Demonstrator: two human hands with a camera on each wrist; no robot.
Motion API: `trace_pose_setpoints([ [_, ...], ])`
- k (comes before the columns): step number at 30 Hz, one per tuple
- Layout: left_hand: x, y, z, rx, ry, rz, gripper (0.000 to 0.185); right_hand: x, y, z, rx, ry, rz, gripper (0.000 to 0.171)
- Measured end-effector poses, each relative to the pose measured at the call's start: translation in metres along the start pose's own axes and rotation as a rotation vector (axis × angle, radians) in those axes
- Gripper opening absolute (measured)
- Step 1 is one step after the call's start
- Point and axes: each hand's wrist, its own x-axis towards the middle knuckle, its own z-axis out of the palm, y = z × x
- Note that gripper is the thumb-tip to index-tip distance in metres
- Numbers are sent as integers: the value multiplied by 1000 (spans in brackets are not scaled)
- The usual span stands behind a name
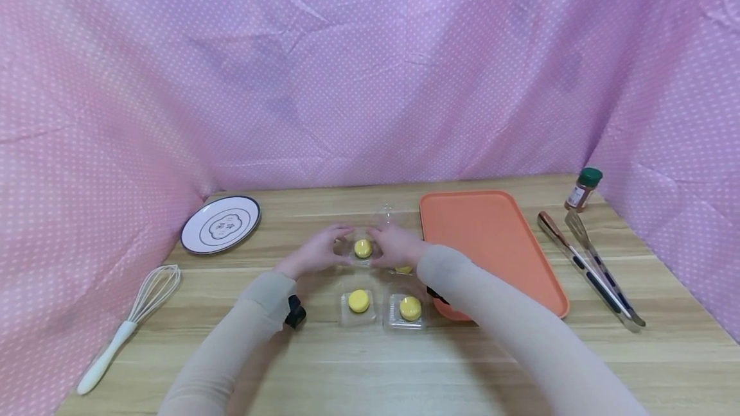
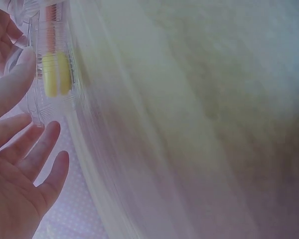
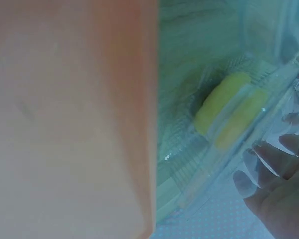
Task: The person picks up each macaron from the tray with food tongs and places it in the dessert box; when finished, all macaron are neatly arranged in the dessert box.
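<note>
In the head view a clear plastic box (image 1: 363, 263) with a yellow macaron (image 1: 363, 248) lies between both hands. My left hand (image 1: 318, 250) grips its left side; in the left wrist view the thumb (image 2: 21, 69) is at the box's rim and the outer fingers are spread. My right hand (image 1: 399, 246) holds the right side, fingertips at the box edge. Its palm fills much of the right wrist view, where the macaron (image 3: 231, 109) shows through clear plastic. Another yellow macaron (image 1: 403, 269) is partly hidden under the right hand.
Two more boxed macarons (image 1: 358, 301) (image 1: 410, 308) lie nearer. An orange tray (image 1: 491, 236) is right of them, with tongs (image 1: 595, 271) and a green-capped spice jar (image 1: 582, 190) beyond. To the left are a white plate (image 1: 202, 230) and a whisk (image 1: 110, 355). Pink dotted cloth (image 1: 347, 82) surrounds the table.
</note>
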Motion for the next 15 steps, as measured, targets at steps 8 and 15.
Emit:
trace_pose_setpoints([
  [8, 3, 1, 0, 2, -19, -14, 74, 0, 0, 1, -12, -17, 13, 77],
  [15, 6, -3, 2, -33, -35, -25, 74, 0, 0, 2, 15, -18, 13, 79],
])
